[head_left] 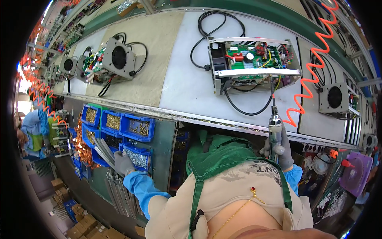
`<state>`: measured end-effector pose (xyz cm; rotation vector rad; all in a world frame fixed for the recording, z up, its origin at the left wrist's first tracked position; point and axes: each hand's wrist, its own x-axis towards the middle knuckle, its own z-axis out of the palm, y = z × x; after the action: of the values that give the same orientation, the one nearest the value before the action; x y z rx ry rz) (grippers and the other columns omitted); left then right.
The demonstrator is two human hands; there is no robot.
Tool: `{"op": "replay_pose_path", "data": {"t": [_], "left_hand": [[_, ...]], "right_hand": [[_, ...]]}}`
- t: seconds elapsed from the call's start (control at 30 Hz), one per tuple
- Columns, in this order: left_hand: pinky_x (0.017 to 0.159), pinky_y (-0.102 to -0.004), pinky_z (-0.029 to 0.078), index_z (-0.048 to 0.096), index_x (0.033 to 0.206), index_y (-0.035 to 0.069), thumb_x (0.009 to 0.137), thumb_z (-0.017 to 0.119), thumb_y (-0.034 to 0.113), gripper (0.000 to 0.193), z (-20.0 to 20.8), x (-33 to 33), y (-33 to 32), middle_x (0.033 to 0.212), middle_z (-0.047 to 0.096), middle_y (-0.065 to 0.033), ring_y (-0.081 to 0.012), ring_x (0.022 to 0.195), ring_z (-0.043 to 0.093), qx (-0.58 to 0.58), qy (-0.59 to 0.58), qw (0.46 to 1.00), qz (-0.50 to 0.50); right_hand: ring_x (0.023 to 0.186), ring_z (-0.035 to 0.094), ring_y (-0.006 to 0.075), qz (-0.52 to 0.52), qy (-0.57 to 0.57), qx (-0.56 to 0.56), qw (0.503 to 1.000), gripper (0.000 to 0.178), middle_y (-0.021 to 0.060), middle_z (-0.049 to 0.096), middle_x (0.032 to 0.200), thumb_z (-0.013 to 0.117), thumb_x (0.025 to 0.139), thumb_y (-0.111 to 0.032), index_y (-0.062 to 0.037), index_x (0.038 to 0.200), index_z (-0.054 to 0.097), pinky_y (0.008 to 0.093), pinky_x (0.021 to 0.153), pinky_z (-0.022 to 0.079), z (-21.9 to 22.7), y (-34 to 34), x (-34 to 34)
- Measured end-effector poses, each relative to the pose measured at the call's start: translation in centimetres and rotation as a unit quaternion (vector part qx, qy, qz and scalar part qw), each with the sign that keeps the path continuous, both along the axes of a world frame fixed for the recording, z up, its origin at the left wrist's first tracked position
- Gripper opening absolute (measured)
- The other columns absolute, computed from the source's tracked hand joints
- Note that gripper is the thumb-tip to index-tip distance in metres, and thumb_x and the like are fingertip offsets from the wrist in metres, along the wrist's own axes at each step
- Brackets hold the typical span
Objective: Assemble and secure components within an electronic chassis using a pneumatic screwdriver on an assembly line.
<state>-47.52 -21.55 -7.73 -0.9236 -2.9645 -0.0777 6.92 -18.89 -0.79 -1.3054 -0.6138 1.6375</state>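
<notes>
In my right hand (284, 149), gloved in grey, is an air screwdriver (274, 125) with a metal body. Its long bit points away from me, and the tip meets the near side of an open metal-framed unit (256, 73). Inside that unit shows a green circuit board (254, 59) with red, black and yellow wires. On the left, my gloved left hand (124, 163) is closed around several grey metal strips (104, 150) that slant over the blue bins. Right by its fingers is a blue bin of silvery screws (137, 158). Part of my right-hand fingers is hidden behind the tool.
More blue bins (137, 127) hold brass-coloured fasteners. Loose metal strips (121, 193) lie below them. Fan-fronted units (119, 57) with black cables stand along the bench. An orange coiled hose (304, 87) hangs right of the screwdriver. A co-worker (35, 131) is at far left.
</notes>
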Motion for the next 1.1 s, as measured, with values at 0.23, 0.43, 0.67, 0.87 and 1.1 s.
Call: {"op": "replay_pose_path", "data": {"t": [0.23, 0.43, 0.67, 0.87, 1.1], "left_hand": [[0.072, -0.0259, 0.050, 0.057, 0.109, -0.005, 0.086, 0.056, 0.002, 0.023, 8.5, 8.0, 7.6, 0.098, 0.060, -0.0113, -0.0158, 0.082, 0.059, 0.369, -0.397, 0.818, -0.192], [0.077, -0.0299, 0.050, 0.059, 0.109, 0.001, 0.086, 0.059, 0.008, 0.024, 12.4, 26.6, 22.3, 0.092, 0.064, -0.0104, -0.0186, 0.087, 0.063, 0.211, -0.475, 0.629, -0.578], [0.078, -0.0305, 0.050, 0.063, 0.105, 0.000, 0.082, 0.063, 0.011, 0.025, 11.2, 39.8, 30.3, 0.090, 0.068, -0.0131, -0.0206, 0.083, 0.065, -0.011, -0.317, 0.548, -0.774], [0.076, -0.0311, 0.051, 0.069, 0.097, 0.003, 0.074, 0.066, 0.014, 0.026, 11.0, 40.9, 32.3, 0.089, 0.070, -0.0131, -0.0222, 0.080, 0.066, -0.069, -0.383, 0.534, -0.751], [0.074, -0.0293, 0.051, 0.070, 0.097, 0.003, 0.072, 0.068, 0.013, 0.027, 10.7, 41.0, 32.3, 0.087, 0.070, -0.0118, -0.0186, 0.078, 0.065, -0.072, -0.415, 0.545, -0.725]], "right_hand": [[0.055, 0.057, 0.0156, 0.032, 0.027, 0.003, 0.999, 0.117, 0.0074, 0.053, 0.068, 0.080, 0.060, -0.045, -0.0143, 0.149, 0.010, 0.0325, 0.063, 0.055, 0.0, 0.2, 0.5], [0.057, 0.058, 0.0168, 0.019, 0.026, -0.008, 0.999, 0.114, 0.0091, 0.055, 0.070, 0.078, 0.061, -0.040, -0.0142, 0.149, 0.011, 0.0309, 0.065, 0.054, 0.3, 0.3, 0.7], [0.063, 0.056, 0.0167, 0.017, 0.063, -0.008, 0.998, 0.105, 0.0130, 0.050, 0.106, 0.066, 0.060, -0.013, -0.0112, 0.149, 0.011, 0.0317, 0.063, 0.051, 1.2, 0.3, 0.8], [0.065, 0.058, 0.0168, 0.014, 0.088, 0.022, 0.996, 0.104, 0.0140, 0.051, 0.109, 0.068, 0.063, -0.008, -0.0123, 0.150, 0.010, 0.0308, 0.059, 0.049, -0.2, 0.0, 1.2], [0.061, 0.056, 0.0173, 0.023, 0.018, 0.006, 1.000, 0.111, 0.0118, 0.054, 0.090, 0.074, 0.058, -0.027, -0.0115, 0.149, 0.013, 0.0297, 0.058, 0.049, 0.9, 0.3, 0.7]]}}
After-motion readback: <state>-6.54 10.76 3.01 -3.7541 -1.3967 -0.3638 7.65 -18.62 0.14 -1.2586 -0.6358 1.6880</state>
